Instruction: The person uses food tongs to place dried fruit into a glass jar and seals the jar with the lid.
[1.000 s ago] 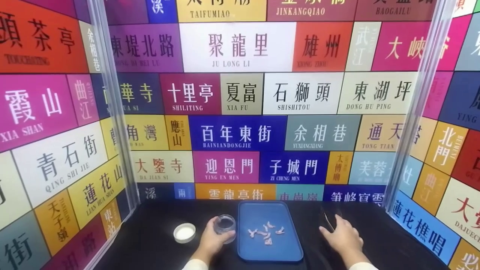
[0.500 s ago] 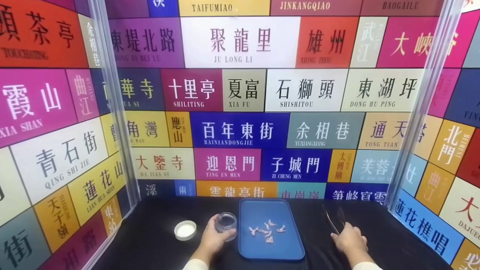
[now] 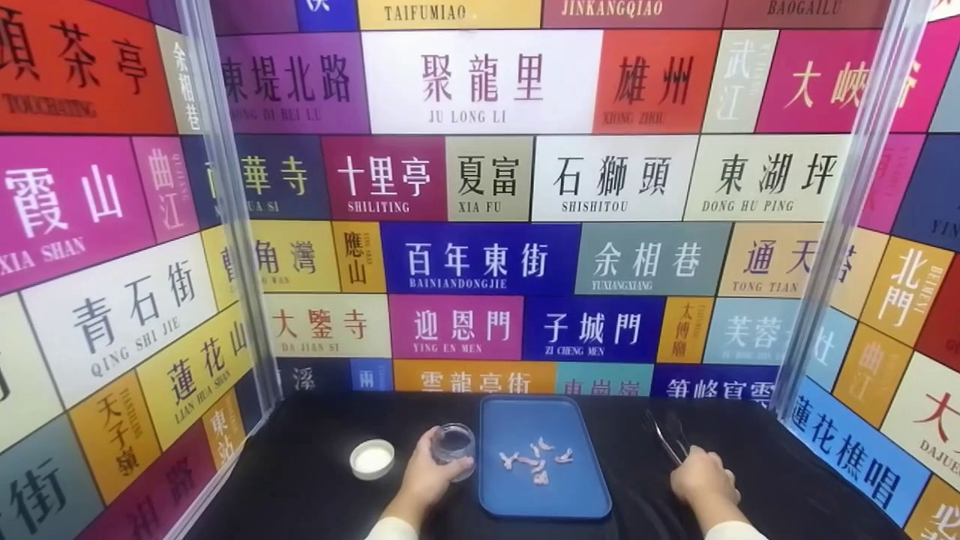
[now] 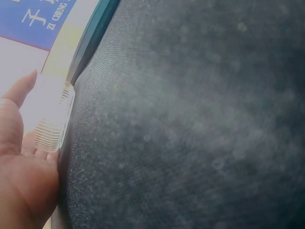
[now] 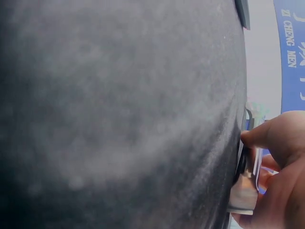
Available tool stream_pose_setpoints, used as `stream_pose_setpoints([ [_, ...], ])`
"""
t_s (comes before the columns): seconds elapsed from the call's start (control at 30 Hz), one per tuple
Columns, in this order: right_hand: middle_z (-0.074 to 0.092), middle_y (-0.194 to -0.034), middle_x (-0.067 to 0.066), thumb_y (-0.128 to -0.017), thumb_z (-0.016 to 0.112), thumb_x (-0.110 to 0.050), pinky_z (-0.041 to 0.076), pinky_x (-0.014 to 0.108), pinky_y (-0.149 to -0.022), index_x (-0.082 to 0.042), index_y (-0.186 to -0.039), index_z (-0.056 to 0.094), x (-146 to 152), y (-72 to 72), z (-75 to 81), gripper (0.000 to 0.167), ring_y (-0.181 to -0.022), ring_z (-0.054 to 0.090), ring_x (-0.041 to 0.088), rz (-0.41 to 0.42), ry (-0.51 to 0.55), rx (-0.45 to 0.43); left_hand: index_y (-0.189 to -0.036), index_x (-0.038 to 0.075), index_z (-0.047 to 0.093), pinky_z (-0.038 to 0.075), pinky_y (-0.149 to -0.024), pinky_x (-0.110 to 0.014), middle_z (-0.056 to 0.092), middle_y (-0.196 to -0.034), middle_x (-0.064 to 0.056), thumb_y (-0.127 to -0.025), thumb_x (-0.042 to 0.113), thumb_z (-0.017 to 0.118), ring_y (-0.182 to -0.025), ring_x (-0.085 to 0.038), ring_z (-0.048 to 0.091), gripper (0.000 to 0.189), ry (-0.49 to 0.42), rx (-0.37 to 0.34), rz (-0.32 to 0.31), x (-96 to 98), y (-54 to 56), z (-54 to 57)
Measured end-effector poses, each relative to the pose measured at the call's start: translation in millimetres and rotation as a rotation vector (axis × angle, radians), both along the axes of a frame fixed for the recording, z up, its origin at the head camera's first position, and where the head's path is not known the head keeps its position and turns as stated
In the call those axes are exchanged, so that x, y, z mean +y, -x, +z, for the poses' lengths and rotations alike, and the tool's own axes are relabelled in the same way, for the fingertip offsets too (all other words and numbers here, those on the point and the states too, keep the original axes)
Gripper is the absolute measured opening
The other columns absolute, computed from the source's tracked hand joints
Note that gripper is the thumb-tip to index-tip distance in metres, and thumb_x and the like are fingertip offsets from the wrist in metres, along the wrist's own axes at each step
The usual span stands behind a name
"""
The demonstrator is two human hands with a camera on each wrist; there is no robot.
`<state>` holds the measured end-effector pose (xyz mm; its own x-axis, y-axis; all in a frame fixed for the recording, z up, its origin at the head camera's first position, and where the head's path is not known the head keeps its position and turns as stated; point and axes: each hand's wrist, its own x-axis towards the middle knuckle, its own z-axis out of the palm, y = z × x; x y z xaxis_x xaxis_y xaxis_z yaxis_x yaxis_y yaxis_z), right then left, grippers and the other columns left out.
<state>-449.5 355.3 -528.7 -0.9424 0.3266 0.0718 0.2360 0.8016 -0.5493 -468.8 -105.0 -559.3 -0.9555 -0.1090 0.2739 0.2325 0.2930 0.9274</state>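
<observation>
My left hand (image 3: 426, 471) grips a clear round jar (image 3: 454, 450), its mouth uncovered, just left of the blue tray (image 3: 545, 504). Several small pinkish-white pieces (image 3: 537, 460) lie scattered mid-tray; their kind is too small to make out. In the left wrist view, thumb and fingers curve about the jar's ribbed side (image 4: 53, 119). Right of the tray, my right hand (image 3: 705, 478) holds metal tongs (image 3: 664, 436) at the near end, with their arms spread and pointing away from me. The right wrist view shows the tongs' shiny end (image 5: 244, 194) between thumb and fingers, close over the cloth.
A round white lid (image 3: 372, 459) lies left of the jar. Black cloth (image 3: 307, 450) covers the table. Clear upright posts (image 3: 832, 225) stand at both sides, and a colourful sign-covered wall (image 3: 480, 262) rises behind the table.
My right hand has drawn back toward the tongs' near end, so more of their arms shows and they look wider apart. My left hand and the jar stay put; the head view shifts slightly.
</observation>
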Motion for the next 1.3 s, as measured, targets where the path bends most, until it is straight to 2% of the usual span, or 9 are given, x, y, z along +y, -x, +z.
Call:
stream_pose_setpoints([
  [0.2,0.053,-0.138,0.039,-0.091,0.06,-0.014,0.05,0.08,-0.094,0.003,-0.151,0.048,-2,2.5,2.0,0.063,-0.124,0.055,0.067,0.012,0.021,0.043,-0.156,-0.007,0.041,0.039,-0.125,-0.063,0.052,-0.157,-0.031,-0.079,0.02,0.093,-0.144,-0.049,0.053,0.097,0.018,-0.009,0.002,-1.2,1.6,-1.7],
  [0.43,0.06,-0.125,0.04,-0.093,0.055,-0.011,0.053,0.072,-0.094,0.009,-0.132,0.06,-10,5.1,8.7,0.044,-0.113,0.064,0.056,0.107,-0.002,0.135,-0.158,-0.007,0.039,0.04,-0.125,-0.062,0.05,-0.16,-0.031,-0.079,0.014,0.091,-0.144,-0.048,0.053,0.097,-0.004,-0.027,-0.026,-2.8,0.3,-0.6],
  [0.5,0.062,-0.126,0.041,-0.095,0.056,-0.012,0.053,0.071,-0.097,0.009,-0.13,0.062,-14,5.4,11.3,0.041,-0.116,0.064,0.057,0.122,-0.017,0.154,-0.158,-0.007,0.038,0.04,-0.125,-0.063,0.049,-0.16,-0.031,-0.079,0.013,0.091,-0.144,-0.049,0.052,0.097,-0.01,-0.027,-0.029,-2.9,0.0,0.5],
  [0.63,0.062,-0.133,0.042,-0.1,0.06,-0.019,0.05,0.072,-0.106,0.012,-0.136,0.06,-25,5.5,13.4,0.047,-0.125,0.061,0.059,0.145,-0.029,0.178,-0.158,-0.006,0.038,0.042,-0.124,-0.062,0.049,-0.16,-0.031,-0.079,0.012,0.091,-0.144,-0.049,0.053,0.097,-0.025,-0.033,-0.027,-3.1,-0.6,1.1],
  [0.9,0.058,-0.142,0.042,-0.103,0.065,-0.03,0.046,0.072,-0.113,0.014,-0.146,0.053,-45,2.5,17.6,0.063,-0.132,0.058,0.058,0.212,-0.007,0.121,-0.158,-0.007,0.038,0.041,-0.125,-0.061,0.049,-0.16,-0.031,-0.081,0.015,0.091,-0.143,-0.047,0.054,0.096,-0.035,-0.022,-0.039,-2.4,-0.3,-0.3],
  [1.13,0.057,-0.147,0.038,-0.1,0.072,-0.031,0.044,0.072,-0.114,0.009,-0.148,0.055,-60,-2.2,22.4,0.065,-0.135,0.057,0.055,0.262,0.019,0.066,-0.158,-0.005,0.04,0.038,-0.126,-0.063,0.05,-0.159,-0.03,-0.081,0.018,0.092,-0.145,-0.048,0.052,0.096,-0.018,-0.044,-0.018,-3.2,-0.7,1.7],
  [1.3,0.063,-0.143,0.033,-0.097,0.076,-0.028,0.046,0.07,-0.114,0.007,-0.145,0.06,-67,-4.4,17.2,0.061,-0.131,0.062,0.05,0.309,0.025,0.061,-0.158,-0.005,0.039,0.038,-0.126,-0.063,0.051,-0.159,-0.031,-0.081,0.019,0.093,-0.144,-0.048,0.053,0.097,-0.013,-0.051,-0.021,-4.0,-0.9,0.4],
])
